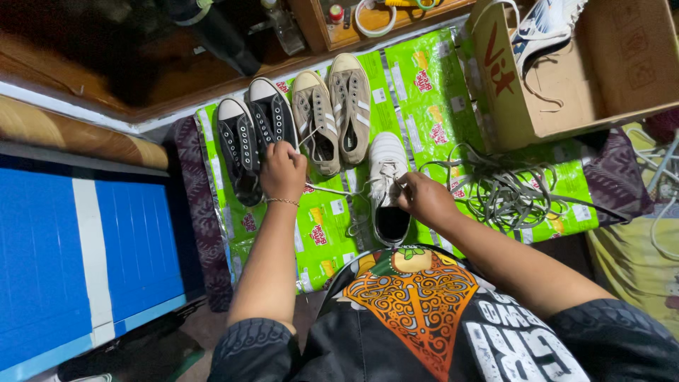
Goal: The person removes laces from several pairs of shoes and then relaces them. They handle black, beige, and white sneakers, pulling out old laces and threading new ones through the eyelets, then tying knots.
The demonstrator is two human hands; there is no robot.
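Observation:
A white sneaker [385,170] lies on a green plastic mat [424,92] right in front of me, toe pointing away. My right hand [423,198] grips the sneaker at its opening, fingers on the laces. My left hand [283,170] is closed on the end of a white lace [332,191] pulled taut to the left from the sneaker. Just past my left hand stands a pair of black sneakers [254,131], and beside them a pair of beige striped sneakers [334,113].
A tangle of loose grey laces [506,187] lies to the right on the mat. A cardboard box [566,71] at upper right holds a white shoe [544,25]. A blue panel [71,247] sits at left. A wooden shelf [368,18] stands beyond the shoes.

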